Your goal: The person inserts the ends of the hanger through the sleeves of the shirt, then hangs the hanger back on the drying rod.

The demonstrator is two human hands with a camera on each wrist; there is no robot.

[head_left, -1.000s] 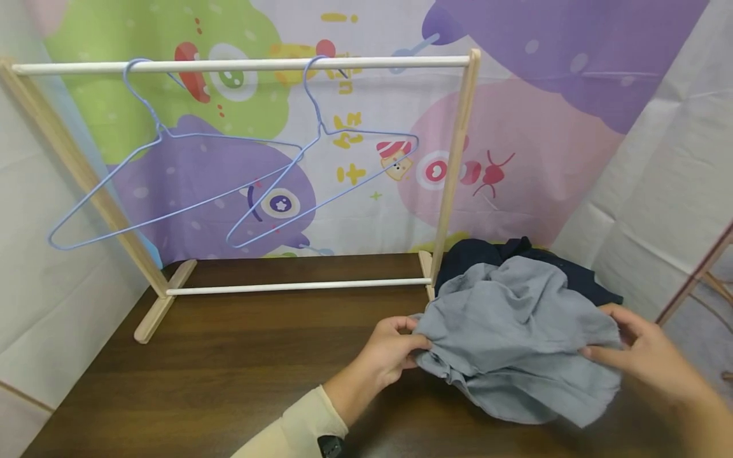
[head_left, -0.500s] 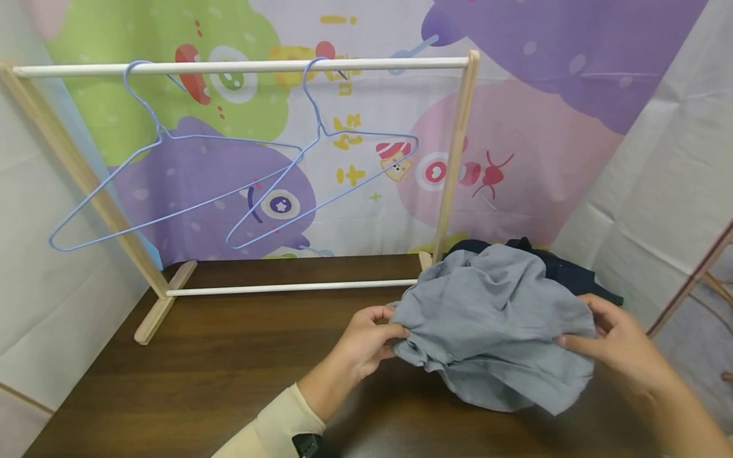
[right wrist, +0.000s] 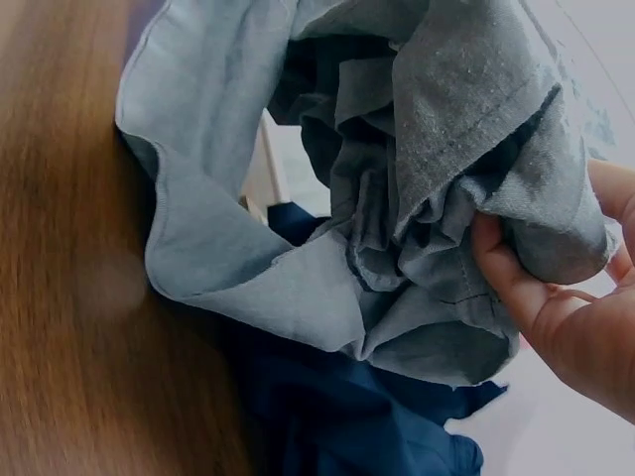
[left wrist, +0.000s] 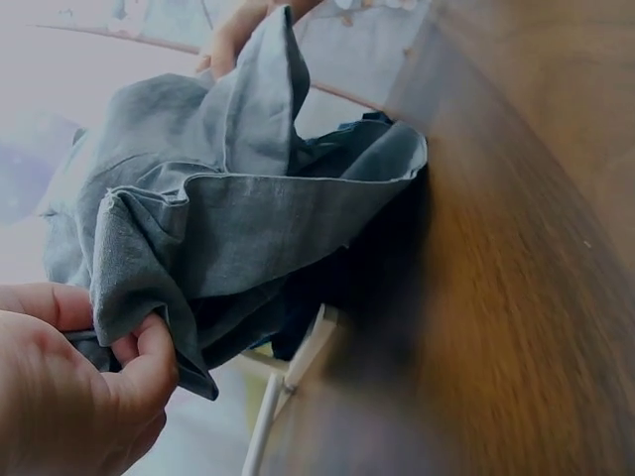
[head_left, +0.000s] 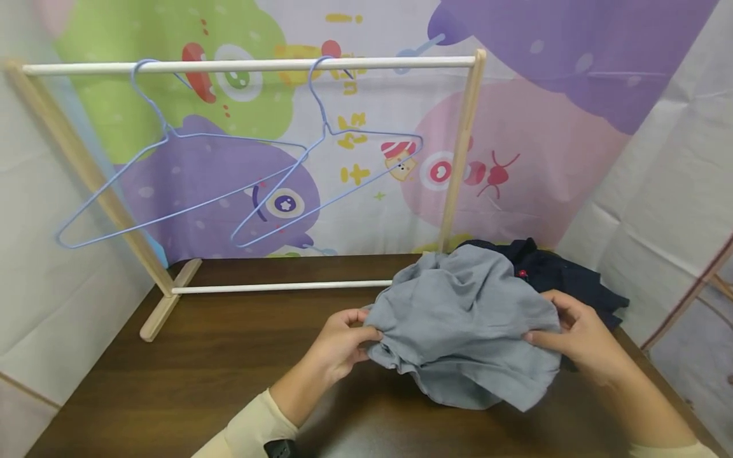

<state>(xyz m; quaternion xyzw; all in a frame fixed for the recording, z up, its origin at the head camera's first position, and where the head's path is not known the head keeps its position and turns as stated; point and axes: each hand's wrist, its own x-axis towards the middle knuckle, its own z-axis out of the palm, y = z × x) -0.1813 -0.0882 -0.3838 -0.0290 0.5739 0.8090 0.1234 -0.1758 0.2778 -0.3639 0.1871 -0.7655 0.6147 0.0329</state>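
A crumpled grey cloth garment (head_left: 464, 318) hangs between both hands, low over the dark wooden table. My left hand (head_left: 340, 346) pinches its left edge between thumb and fingers; the left wrist view shows a folded corner of the grey garment (left wrist: 139, 258) in that grip. At the opposite edge my right hand (head_left: 578, 337) pinches the fabric, with the thumb (right wrist: 506, 268) against the cloth in the right wrist view. The garment's lower edge droops open there, showing bunched folds inside. Behind it lies a dark navy garment (head_left: 567, 277), partly hidden by the grey one.
A wooden rack with a white top rail (head_left: 229, 65) stands at the back left. Two blue wire hangers, a left hanger (head_left: 172, 216) and a right hanger (head_left: 326, 130), hang from it. The rack's right foot is hidden behind the grey garment. A cartoon-printed curtain (head_left: 366, 216) covers the back.
Both hands have carried the grey garment leftward, off the navy pile and nearer the middle of the table. More of the navy garment shows, including a small red spot on it.
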